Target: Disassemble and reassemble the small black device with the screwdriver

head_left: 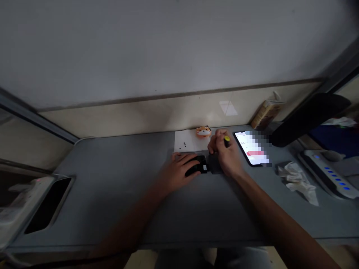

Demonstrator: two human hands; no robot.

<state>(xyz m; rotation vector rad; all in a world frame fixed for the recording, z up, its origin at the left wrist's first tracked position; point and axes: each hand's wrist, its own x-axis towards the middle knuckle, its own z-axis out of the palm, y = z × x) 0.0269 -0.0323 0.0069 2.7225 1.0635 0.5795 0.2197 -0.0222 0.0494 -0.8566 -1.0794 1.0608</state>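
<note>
My left hand lies over a small black device flat on the grey desk, its fingers gripping the casing. A pale label shows on the device's right end. To the right, my right hand is closed around a screwdriver with a dark handle and yellow end cap; its tip is hidden. A darker flat piece lies under and beside that hand, its exact kind unclear. Behind both hands is a white sheet of paper carrying several tiny black screws. An orange animal-face case rests on the sheet's back edge.
A phone with a lit screen lies right of my right hand. Beyond it are crumpled tissue, a device with blue lights, a drink carton and a black upright object. A dark-screened phone sits far left.
</note>
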